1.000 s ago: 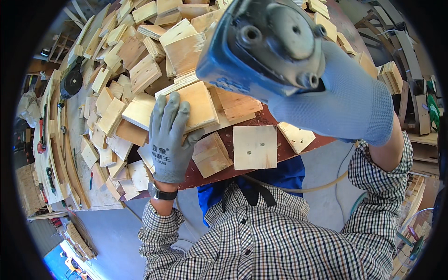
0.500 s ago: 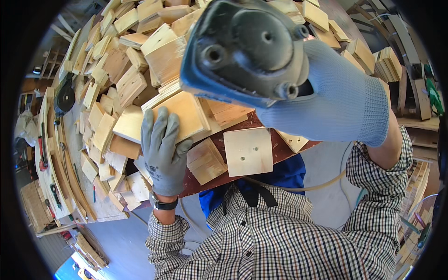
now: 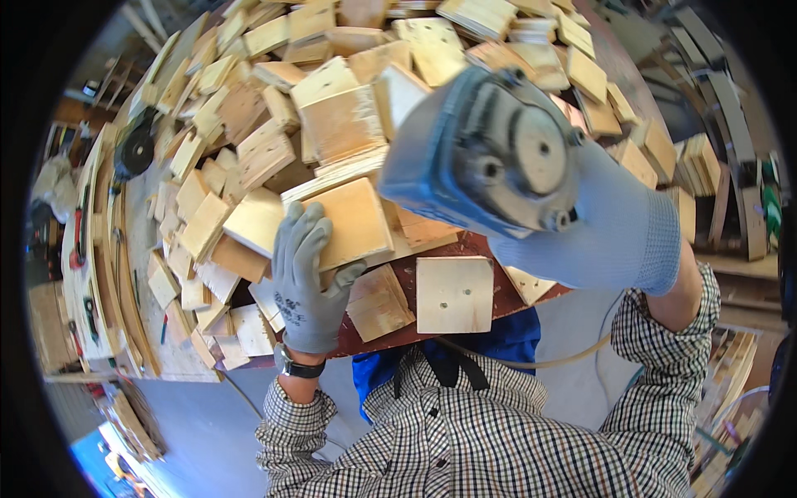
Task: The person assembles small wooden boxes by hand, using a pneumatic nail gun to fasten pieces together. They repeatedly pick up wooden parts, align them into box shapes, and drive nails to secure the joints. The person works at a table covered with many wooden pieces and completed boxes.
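My left hand, in a grey glove, holds the left side of a square wooden block lying on other boards, its fingers closed along the edge. My right hand, in a light blue glove, grips a blue and black power tool that looks like a nail gun. Its bolted cap faces up, and it is held to the right of that block; its lower end is hidden. Near the table's front edge lie a pale square block with two dark spots and a browner block.
A big heap of wooden blocks covers much of the reddish table. At left, a black round reel-like thing and hand tools lie by long strips. A tan hose runs past my waist at right.
The nail gun in my right hand has moved right, away from the block under my left hand. My left hand stays on the block. The whole view has shifted slightly.
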{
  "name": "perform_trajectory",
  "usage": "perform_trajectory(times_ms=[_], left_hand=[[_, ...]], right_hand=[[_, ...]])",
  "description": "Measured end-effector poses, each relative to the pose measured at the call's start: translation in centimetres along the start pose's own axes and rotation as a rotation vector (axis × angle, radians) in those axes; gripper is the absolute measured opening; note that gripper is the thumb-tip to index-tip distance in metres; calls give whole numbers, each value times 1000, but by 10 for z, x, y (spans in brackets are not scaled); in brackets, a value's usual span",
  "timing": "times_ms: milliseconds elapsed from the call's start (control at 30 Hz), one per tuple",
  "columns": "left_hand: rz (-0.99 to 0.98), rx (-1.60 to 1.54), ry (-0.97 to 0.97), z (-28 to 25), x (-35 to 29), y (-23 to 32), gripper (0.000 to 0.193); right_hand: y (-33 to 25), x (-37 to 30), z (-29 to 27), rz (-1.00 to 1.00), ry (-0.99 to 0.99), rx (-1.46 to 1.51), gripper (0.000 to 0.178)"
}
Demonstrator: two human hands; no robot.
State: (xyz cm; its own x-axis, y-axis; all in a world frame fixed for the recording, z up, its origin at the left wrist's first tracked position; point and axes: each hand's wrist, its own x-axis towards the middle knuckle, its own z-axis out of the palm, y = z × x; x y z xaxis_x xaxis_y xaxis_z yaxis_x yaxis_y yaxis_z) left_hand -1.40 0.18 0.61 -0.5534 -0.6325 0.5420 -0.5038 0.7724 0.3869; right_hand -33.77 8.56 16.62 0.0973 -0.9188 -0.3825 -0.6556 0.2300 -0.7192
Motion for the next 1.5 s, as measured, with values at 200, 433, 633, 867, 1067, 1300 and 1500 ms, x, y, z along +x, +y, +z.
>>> perform_trajectory(times_ms=[200,433,633,867,1067,1300,1500], left_hand=[[-21,-45,-6,-3,-2,-6,61],[-26,-30,-28,-11,0,-4,62],[-4,-14,-84,-18,3,1,58],[47,19,-58,-9,1,-7,54],[-10,-132,-36,-16,3,-14,67],[-90,-112,-51,-16,4,-15,84],[-41,-214,3,-12,0,-17,54]], right_hand=[[-23,22,3,-110,-47,91,35],[-47,43,6,107,-156,121,60],[-41,44,11,107,-150,119,60],[-46,39,11,83,-157,51,59],[-48,48,14,62,-177,35,58],[-63,49,9,132,-179,-94,57],[-71,45,10,232,-157,-65,56]])
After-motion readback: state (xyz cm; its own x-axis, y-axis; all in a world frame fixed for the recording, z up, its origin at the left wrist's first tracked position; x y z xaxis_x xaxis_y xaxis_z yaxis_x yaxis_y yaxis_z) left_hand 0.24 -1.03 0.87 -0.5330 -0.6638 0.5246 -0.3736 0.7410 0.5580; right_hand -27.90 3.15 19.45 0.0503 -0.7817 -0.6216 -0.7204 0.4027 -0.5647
